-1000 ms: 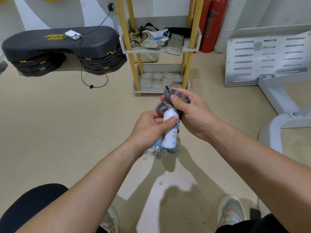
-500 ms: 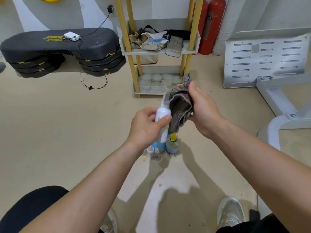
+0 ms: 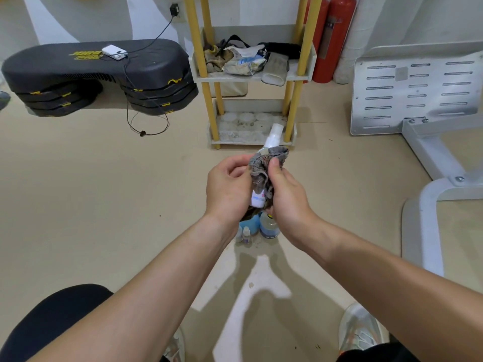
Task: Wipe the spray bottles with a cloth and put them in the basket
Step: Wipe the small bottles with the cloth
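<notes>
A white spray bottle (image 3: pixel 273 137) is held upright in front of me, its clear cap sticking out above a grey patterned cloth (image 3: pixel 264 165) wrapped round its middle. My left hand (image 3: pixel 227 189) grips the bottle's lower body, where the white label end (image 3: pixel 257 201) shows. My right hand (image 3: pixel 286 194) presses the cloth against the bottle, thumb on top. Below my hands, on the floor, stand a blue bottle (image 3: pixel 248 224), a clear bottle of yellowish liquid (image 3: pixel 269 226) and two tiny dropper bottles (image 3: pixel 245 235). No basket is in view.
A yellow-posted shelf rack (image 3: pixel 251 74) with clutter stands straight ahead. Black stacked step platforms (image 3: pixel 99 74) with a cable lie to the left. Red fire extinguishers (image 3: pixel 332 35) and a white metal frame (image 3: pixel 423 126) are at the right. My shoes (image 3: pixel 358 330) rest on the beige floor.
The cloth, which hung loose beside the bottle half a second ago, is now wrapped round the bottle's middle, and the bottle's cap pokes out above it. Both hands have closed together.
</notes>
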A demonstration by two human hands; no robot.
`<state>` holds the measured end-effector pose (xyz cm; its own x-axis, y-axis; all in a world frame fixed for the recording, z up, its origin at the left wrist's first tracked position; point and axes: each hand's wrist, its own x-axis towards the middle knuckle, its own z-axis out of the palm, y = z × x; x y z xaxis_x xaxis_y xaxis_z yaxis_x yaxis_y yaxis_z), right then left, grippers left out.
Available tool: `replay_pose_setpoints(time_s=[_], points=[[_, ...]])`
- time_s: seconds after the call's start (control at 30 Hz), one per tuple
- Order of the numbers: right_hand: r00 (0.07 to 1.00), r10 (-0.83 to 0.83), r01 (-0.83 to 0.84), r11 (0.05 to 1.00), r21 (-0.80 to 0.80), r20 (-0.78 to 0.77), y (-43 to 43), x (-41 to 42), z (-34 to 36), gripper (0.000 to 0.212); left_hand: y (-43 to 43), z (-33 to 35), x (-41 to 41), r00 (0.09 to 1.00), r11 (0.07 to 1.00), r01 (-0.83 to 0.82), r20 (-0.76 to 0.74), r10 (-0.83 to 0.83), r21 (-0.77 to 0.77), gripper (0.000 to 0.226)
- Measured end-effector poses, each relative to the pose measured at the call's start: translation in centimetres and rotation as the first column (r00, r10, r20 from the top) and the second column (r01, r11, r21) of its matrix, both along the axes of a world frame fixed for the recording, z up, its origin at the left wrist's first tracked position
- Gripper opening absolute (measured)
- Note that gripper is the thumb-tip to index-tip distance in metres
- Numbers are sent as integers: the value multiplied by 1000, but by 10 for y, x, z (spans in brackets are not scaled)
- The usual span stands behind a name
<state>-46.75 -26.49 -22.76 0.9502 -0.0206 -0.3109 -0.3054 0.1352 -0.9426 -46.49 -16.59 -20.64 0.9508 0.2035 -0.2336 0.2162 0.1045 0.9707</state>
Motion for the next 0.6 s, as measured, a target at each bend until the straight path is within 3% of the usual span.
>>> replay_pose_setpoints(time_s=[0.4,0.6], points=[[987,11,9,992,127,-162,-15,11,22,56,-3,-3,3,980,900,92,120,-157,427,14],[991,-78,90,990,108,-108,-14,16,16,62,-7,3,1,984,927,142,50,-170,348,32]])
